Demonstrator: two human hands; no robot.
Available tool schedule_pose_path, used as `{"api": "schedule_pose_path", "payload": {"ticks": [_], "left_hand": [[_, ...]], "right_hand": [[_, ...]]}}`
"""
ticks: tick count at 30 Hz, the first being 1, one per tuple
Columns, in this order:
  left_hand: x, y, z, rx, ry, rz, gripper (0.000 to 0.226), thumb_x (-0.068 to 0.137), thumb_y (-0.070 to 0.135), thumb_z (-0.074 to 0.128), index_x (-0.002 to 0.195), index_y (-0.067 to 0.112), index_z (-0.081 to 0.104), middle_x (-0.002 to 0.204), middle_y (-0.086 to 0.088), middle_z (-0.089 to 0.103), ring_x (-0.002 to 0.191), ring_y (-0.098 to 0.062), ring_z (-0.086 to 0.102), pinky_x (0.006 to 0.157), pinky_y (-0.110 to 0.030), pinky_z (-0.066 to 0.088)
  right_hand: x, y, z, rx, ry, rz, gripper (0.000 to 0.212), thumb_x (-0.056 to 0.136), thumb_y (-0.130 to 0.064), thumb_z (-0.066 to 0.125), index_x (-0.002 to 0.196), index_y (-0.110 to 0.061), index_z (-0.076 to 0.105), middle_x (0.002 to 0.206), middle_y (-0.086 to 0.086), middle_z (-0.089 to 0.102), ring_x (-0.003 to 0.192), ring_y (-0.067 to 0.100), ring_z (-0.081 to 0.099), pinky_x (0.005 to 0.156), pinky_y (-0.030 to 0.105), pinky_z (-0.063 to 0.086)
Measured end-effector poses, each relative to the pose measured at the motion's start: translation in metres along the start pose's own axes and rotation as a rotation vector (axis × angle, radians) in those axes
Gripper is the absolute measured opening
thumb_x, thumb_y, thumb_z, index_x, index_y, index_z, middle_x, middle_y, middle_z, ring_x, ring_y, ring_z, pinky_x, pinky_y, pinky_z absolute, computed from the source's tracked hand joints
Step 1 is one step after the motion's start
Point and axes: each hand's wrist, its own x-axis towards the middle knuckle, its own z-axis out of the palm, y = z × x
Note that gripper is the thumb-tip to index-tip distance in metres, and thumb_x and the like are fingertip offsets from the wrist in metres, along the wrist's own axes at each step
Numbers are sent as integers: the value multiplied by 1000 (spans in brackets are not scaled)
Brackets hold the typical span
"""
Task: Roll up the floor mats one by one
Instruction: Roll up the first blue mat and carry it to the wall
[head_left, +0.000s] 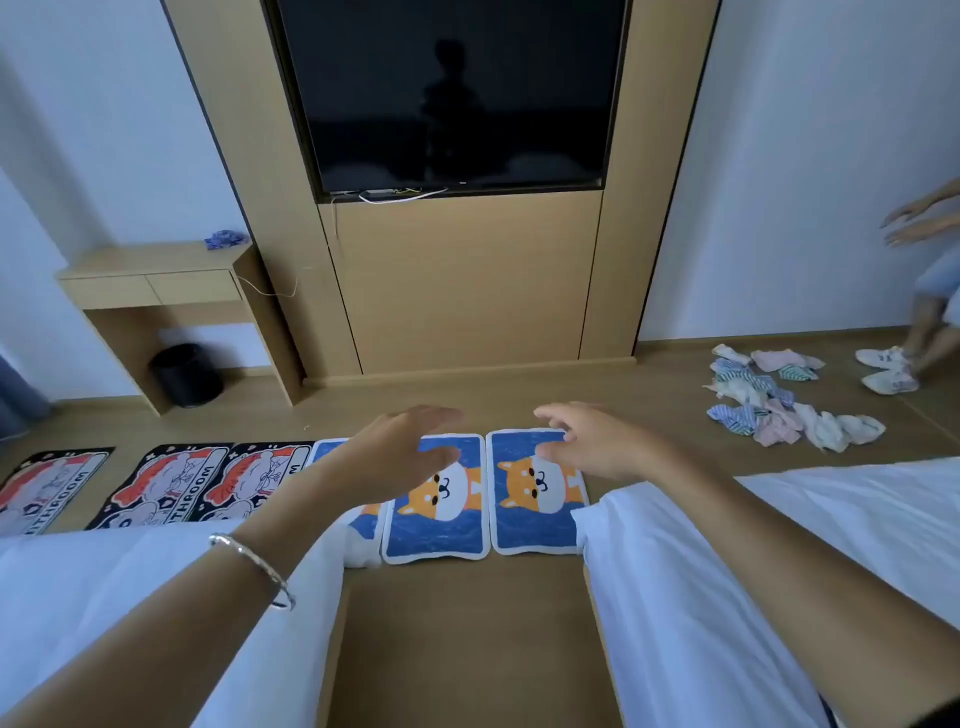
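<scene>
Three blue dog-print mats (436, 538) flat beside three black mats (161, 483); left hand (400, 457), right hand (587, 449) spread, empty

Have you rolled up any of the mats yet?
Not yet. None looks rolled: the blue dog mats and the black mats lie flat. The left hand and right hand hover open above the blue ones, holding nothing. All the rolling is left.

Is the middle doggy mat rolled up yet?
No, it's spread flat. The middle dog mat lies open on the floor, no visible edge curled.
</scene>
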Motion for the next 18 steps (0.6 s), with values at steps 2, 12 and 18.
{"api": "schedule_pose_path", "payload": {"ticks": [2,12,18], "left_hand": [[24,3,-1,-15,2,-23,45,97,32,47,141,32,36,146,14,37,123,-8,45,93,-19,31],[107,-21,-3,-20,-67,-120,47,97,34,47,142,34,33,148,12,34,125,-13,45,98,-24,34],[167,-61,-14,-52,-74,-105,47,98,33,46,143,33,32,147,13,34,126,-16,45,91,-22,35]], "right_hand": [[18,12,-13,21,-9,1,58,93,-45,51,146,-33,32,146,-5,40,127,12,45,103,38,41],[113,33,-27,15,-93,-27,57,94,-47,50,146,-33,31,144,-7,40,126,13,45,99,37,42],[179,33,-30,-19,-146,-20,59,94,-46,50,147,-32,29,146,-7,39,127,13,44,96,32,42]]}}
